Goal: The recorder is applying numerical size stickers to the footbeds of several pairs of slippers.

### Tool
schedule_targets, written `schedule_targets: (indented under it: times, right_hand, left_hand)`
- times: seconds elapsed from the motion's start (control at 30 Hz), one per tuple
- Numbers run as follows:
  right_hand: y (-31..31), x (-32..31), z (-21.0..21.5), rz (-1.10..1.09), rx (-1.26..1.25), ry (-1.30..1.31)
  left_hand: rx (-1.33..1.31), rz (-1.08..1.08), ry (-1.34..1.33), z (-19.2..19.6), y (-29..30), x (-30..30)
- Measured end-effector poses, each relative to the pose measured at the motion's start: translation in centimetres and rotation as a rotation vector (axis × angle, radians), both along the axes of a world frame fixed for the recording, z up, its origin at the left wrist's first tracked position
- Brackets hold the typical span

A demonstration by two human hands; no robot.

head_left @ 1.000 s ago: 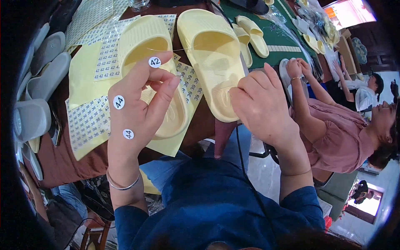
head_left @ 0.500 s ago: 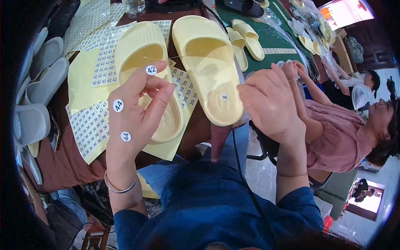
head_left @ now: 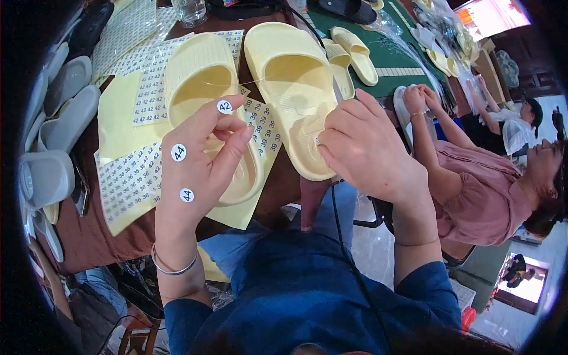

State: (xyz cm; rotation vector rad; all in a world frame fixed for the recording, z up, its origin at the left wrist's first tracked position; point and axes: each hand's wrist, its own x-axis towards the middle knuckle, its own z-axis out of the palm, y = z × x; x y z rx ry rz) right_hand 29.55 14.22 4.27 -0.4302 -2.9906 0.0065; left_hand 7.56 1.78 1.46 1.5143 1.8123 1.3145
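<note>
Two pale yellow slippers lie side by side before me, joined by a thin clear thread. My right hand (head_left: 373, 148) is closed over the heel of the right slipper (head_left: 296, 80). Its bent fingertips meet a small round white sticker there, now mostly hidden; whether they pinch or press it I cannot tell. Over the left slipper (head_left: 198, 59) hovers my left hand (head_left: 204, 154), thumb and forefinger apart with nothing between them. Round white number stickers cling to this hand: one sticker (head_left: 224, 107) by the forefinger, another sticker (head_left: 178, 152) on its back, and a third lower down.
Sheets of number stickers (head_left: 130, 177) lie under and left of the slippers. Grey slippers (head_left: 50, 177) crowd the left edge. More yellow slippers (head_left: 358, 56) sit on a green mat (head_left: 387, 86). A person in pink (head_left: 473, 189) sits at my right, hands on a pale slipper.
My right hand has moved left and down onto the slipper's heel, covering most of the sticker. My left hand has shifted slightly right and down.
</note>
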Motion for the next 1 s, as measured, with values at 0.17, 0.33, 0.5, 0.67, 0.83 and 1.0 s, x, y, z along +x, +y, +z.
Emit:
schedule_targets:
  times: [0.17, 0.33, 0.5, 0.67, 0.83, 1.0]
  right_hand:
    - [0.2, 0.1, 0.0, 0.024, -0.023, -0.002]
    - [0.7, 0.7, -0.3, 0.045, -0.047, 0.097]
    - [1.3, 0.9, -1.0, 0.097, -0.157, 0.205]
    - [1.7, 1.2, -1.1, 0.088, -0.157, 0.304]
    - [1.6, 1.2, -1.7, 0.105, -0.026, 0.198]
    - [1.4, 1.2, -1.5, 0.106, 0.001, 0.174]
  left_hand:
    - [0.246, -0.259, 0.265, -0.7, 0.3, 1.6]
    - [0.204, -0.492, 0.421, -1.2, 0.4, 2.5]
    - [0.196, -0.487, 0.401, -1.1, 0.4, 2.5]
    - [0.166, -0.501, 0.399, -1.2, 0.4, 2.4]
    - [0.182, -0.485, 0.395, -1.4, 0.4, 2.4]
    - [0.173, -0.486, 0.393, -1.1, 0.4, 2.4]
